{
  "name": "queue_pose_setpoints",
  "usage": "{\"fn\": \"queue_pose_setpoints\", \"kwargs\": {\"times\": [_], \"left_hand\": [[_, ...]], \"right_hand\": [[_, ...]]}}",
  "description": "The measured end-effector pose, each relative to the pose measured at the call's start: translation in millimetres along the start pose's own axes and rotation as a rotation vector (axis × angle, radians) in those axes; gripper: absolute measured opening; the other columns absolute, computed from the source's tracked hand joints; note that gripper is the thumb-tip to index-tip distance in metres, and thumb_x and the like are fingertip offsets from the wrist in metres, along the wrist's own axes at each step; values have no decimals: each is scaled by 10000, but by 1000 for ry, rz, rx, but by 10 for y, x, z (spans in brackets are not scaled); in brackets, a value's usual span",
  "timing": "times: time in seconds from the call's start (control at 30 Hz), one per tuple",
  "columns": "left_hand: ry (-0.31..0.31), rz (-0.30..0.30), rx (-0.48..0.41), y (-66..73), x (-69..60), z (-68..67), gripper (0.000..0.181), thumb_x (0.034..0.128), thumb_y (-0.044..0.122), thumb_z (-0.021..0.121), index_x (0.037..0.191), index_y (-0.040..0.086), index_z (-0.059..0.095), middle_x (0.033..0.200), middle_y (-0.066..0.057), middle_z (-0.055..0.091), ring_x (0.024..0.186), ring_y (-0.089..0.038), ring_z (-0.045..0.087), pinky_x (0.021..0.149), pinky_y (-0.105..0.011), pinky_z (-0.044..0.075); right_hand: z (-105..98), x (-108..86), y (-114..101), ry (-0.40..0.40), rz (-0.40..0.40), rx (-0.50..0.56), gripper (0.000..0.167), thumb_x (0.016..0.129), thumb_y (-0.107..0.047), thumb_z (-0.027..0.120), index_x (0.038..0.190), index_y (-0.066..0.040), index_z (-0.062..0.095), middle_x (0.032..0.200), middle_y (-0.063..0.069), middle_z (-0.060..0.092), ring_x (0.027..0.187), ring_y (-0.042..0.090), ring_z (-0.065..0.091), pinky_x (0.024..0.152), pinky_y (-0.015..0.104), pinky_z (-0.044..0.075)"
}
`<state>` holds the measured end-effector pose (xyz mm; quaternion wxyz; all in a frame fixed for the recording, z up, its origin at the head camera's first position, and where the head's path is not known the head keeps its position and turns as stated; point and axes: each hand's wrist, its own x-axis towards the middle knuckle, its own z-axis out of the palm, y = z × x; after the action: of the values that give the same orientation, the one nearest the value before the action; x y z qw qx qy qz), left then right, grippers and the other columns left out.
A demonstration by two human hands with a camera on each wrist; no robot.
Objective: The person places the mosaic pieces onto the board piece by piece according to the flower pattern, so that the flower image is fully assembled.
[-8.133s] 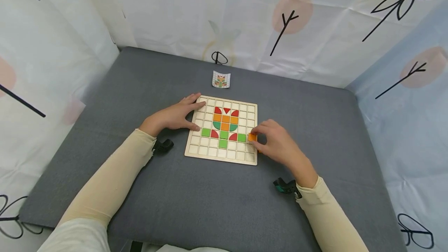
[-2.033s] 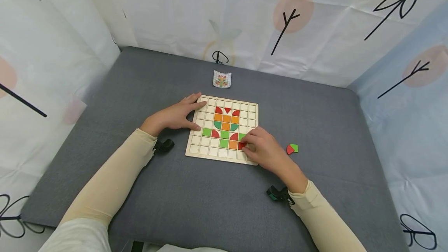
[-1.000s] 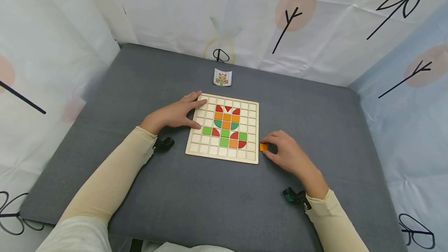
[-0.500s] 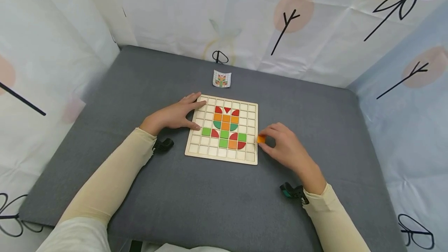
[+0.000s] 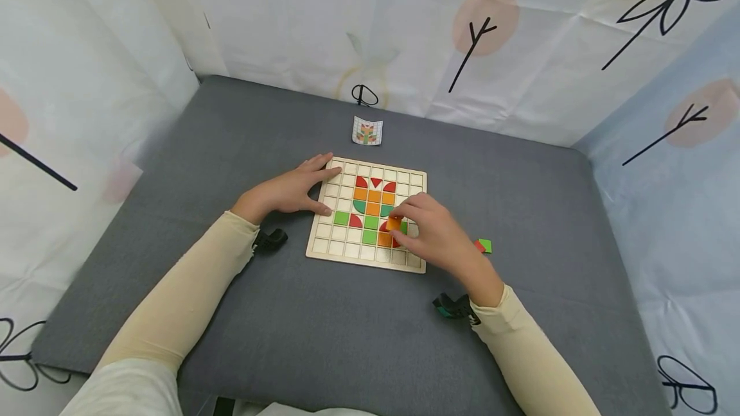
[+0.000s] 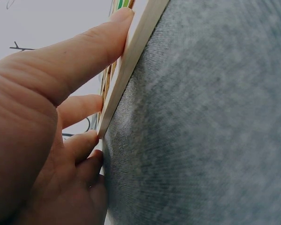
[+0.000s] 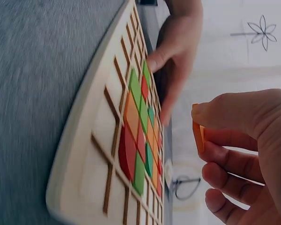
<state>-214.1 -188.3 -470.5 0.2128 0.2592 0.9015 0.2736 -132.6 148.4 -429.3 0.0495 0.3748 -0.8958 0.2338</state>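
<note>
My right hand pinches an orange square tile between thumb and fingers, held above the lower right part of the wooden grid board. In the right wrist view the orange tile is seen edge-on, clear of the board. Red, orange and green tiles sit in the board's cells, among them an orange square below the raised one. My left hand rests at the board's left side, thumb and index finger touching its top. In the left wrist view the thumb lies on the board's edge.
Right of the board, a green tile and a red tile lie on the grey table; my right arm partly hides that area. A small card printed with a coloured pattern lies behind the board. Patterned cloth hangs around the table.
Since the oldest frame, an orange square and a red quarter-round have been set in the lower row. My right hand has since carried another orange tile leftward over the board. My left hand stays put.
</note>
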Motion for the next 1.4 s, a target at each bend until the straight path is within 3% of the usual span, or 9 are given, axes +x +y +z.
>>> {"fn": "queue_pose_setpoints", "kwargs": {"times": [0.43,0.7,0.9,1.4], "left_hand": [[-5,-6,4,4,-16,-6,1015,969,404,855,1744,129,260,1821,-109,-34,1657,-369,-61,1284,-642,140],[-3,8,8,4,-21,2,1012,969,410,854,1743,126,265,1821,-114,-33,1656,-374,-61,1281,-651,139],[0,15,7,20,-8,0,1016,964,393,862,1742,123,267,1820,-115,-32,1657,-372,-60,1280,-649,144],[-5,14,5,-8,2,-5,1010,972,410,850,1743,125,264,1820,-117,-32,1657,-373,-58,1283,-644,137]], "right_hand": [[305,239,-162,-59,-63,46,169,929,-126,879,1067,-70,801,1020,30,703,970,223,598,843,368,532],[457,339,-226,-114,-19,43,182,935,-136,873,1096,-77,814,1036,28,707,1001,234,617,895,380,538],[514,354,-241,-130,-13,23,191,938,-147,875,1103,-71,818,1020,22,710,996,228,620,901,376,538],[517,291,-286,-117,-91,17,163,931,-80,832,1091,-52,808,980,24,702,915,208,605,836,347,533]]}}
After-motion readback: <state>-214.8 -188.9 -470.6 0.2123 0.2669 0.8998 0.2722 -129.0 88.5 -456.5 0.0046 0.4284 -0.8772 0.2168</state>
